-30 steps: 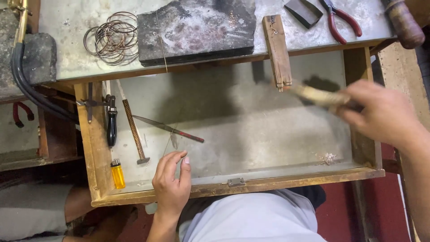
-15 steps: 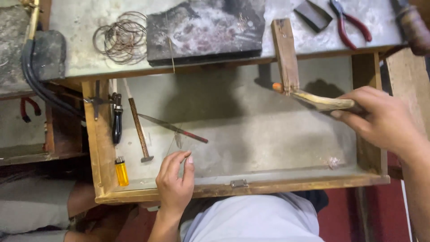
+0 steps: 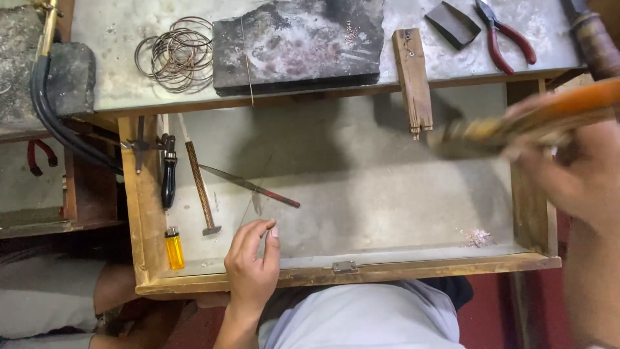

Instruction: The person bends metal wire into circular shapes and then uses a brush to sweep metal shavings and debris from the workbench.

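My left hand (image 3: 252,265) rests at the front edge of an open wooden drawer (image 3: 145,213), thumb and forefinger pinched on a thin wire (image 3: 253,197) that slants up over the drawer floor. My right hand (image 3: 575,174) is at the drawer's right side, shut on a brush (image 3: 516,123) with an orange handle and pale bristles. The brush is motion-blurred and lies just right of the wooden bench pin (image 3: 413,77). A small pile of metal filings (image 3: 476,236) sits in the drawer's front right corner.
A hammer (image 3: 201,187), a red-tipped file (image 3: 248,185), a black-handled tool (image 3: 168,171) and a yellow lighter (image 3: 173,249) lie at the drawer's left. On the bench top are a dark soldering slab (image 3: 297,42), wire coils (image 3: 174,52), red pliers (image 3: 507,35) and a black hose (image 3: 48,123).
My right hand has swung the brush up and to the right, away from the bench pin, so its orange handle now shows. The left hand has stayed in place.
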